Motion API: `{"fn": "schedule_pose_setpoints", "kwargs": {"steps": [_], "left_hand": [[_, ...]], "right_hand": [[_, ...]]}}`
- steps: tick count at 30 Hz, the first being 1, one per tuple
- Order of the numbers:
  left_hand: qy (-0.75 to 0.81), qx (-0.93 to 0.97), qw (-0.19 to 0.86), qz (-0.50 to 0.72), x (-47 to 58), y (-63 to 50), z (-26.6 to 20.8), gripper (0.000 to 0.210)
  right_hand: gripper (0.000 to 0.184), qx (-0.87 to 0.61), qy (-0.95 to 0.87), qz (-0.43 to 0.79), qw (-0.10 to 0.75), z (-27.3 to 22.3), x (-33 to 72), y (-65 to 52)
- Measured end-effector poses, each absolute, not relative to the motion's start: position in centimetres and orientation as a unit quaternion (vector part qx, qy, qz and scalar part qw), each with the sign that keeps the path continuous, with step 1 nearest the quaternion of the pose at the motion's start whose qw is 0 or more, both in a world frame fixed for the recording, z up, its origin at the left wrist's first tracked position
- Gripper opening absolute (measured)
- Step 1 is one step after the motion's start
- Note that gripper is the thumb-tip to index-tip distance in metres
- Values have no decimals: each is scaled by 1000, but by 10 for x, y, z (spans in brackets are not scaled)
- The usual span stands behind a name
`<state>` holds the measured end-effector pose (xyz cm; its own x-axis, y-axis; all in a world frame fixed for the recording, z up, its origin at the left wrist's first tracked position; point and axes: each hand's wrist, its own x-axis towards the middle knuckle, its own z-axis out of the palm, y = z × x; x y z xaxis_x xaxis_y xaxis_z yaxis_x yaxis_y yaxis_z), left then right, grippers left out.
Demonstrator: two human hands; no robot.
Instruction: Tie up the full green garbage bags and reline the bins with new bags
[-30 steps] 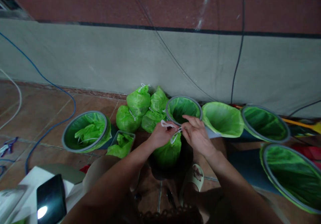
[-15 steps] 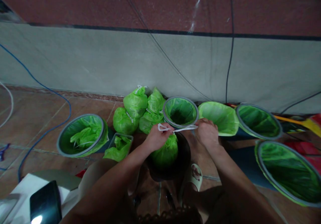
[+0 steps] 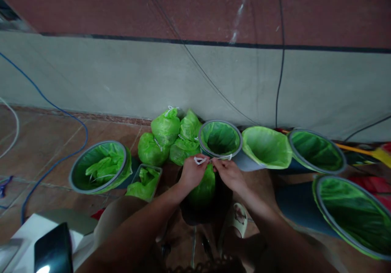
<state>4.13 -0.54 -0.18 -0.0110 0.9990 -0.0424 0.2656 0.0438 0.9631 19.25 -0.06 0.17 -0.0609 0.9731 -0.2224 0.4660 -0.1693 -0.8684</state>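
Note:
A green trash bag [image 3: 202, 191] stands gathered at its top inside a dark bin [image 3: 220, 208] between my feet. My left hand [image 3: 194, 171] is closed at the bag's neck, pinching the white drawstring [image 3: 200, 160], a loop of which sticks out over the fingers. Close against it, my right hand [image 3: 227, 172] also pinches the drawstring, and a short white end shows above its knuckles. The fingertips of both hands nearly meet over the neck; the exact crossing of the string is hidden by them.
Several tied green bags [image 3: 165, 127] lean by the wall. Lined bins [image 3: 220, 122] stand to the right, another bin [image 3: 73, 179] with loose green bags to the left. A small tray [image 3: 157, 175], a blue cable [image 3: 58, 106] and a phone [image 3: 52, 246] are also at left.
My right hand has come in leftward from the stretched-out drawstring to the bag's neck, next to my left hand. The left hand has stayed nearly in place.

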Motion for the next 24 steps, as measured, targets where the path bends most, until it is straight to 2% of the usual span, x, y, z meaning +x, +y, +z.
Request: {"fn": "schedule_pose_setpoints", "kwargs": {"steps": [4,7,11,15,20,24], "left_hand": [[536,547,478,431,44,-6,-7,16],[526,552,480,434,43,-7,-8,17],[541,628,391,400,38,-12,-6,17],[567,709,277,315,32,-14,0,16],[640,707,223,203,30,-9,8,16],[648,695,236,201,31,-4,14,18]], "right_hand": [[36,-576,-356,624,390,-5,189,0],[33,-552,-277,670,412,-4,188,1],[24,-581,-271,652,403,-8,190,2],[17,-632,-262,617,390,-13,193,3],[24,-630,-327,583,394,-11,193,1],[27,-613,-391,571,381,-11,191,1]]}}
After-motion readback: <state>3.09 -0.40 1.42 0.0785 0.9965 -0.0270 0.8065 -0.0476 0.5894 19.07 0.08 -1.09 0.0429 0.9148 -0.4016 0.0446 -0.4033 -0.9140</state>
